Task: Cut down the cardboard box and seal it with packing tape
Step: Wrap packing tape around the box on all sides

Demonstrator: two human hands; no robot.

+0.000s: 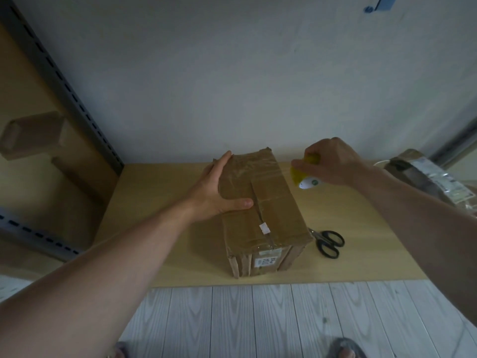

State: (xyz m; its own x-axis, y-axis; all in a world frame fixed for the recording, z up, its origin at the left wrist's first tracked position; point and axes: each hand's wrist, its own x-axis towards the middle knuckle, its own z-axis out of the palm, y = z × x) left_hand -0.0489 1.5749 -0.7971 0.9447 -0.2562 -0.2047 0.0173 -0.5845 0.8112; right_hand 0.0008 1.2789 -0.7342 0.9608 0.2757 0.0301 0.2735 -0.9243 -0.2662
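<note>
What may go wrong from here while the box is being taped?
1. Only the left hand presses the box down; a hard pull by the right hand on the dispenser may slide or turn it.
2. That hand's thumb lies near the centre seam, so tape may catch it.
3. The scissors lie close to the box's right side and may get knocked.

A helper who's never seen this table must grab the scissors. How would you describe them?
Find the light wooden table against the wall, with the taped cardboard box in its middle. The scissors lie flat beside the box's near right corner. Their black loop handles set them apart from the yellow tape dispenser that the right hand holds farther back.
</note>
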